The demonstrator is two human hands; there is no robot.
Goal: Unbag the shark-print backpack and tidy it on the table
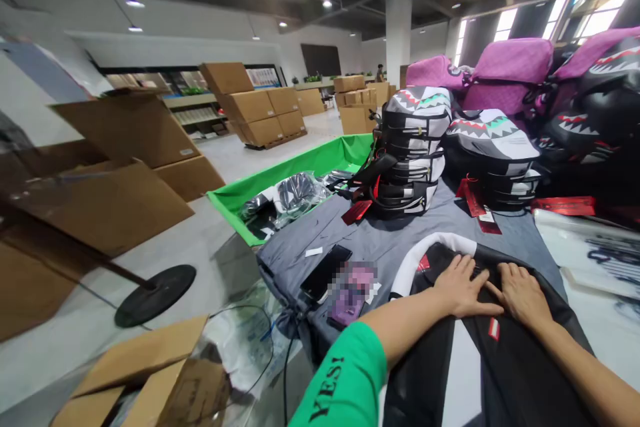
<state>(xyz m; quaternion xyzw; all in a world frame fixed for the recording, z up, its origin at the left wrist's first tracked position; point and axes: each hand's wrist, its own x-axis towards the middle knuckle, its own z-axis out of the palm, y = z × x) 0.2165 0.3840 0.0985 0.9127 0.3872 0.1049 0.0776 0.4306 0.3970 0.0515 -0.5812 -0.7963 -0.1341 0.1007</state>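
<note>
A black bag with white panels (463, 373) lies at the near edge of the cloth-covered table, with a small red-and-white label on its surface. My left hand (463, 285) rests on its upper part, fingers spread and lying flat. Beside it, to the right, my right hand (523, 293) also presses on the black material with its fingers stretched out. The thumbs come close together. Neither hand grips anything. Both forearms reach across the bag, which runs out of view at the bottom.
Behind the bag stand stacked shark-mouth backpacks (417, 127) with red tags; pink bags (513, 60) are farther back. Left of it lie a black phone (326, 272) and a purple item (347, 297), partly blurred. A green bin (295, 163) holds plastic-wrapped goods. Cartons (260, 110) stand on the floor.
</note>
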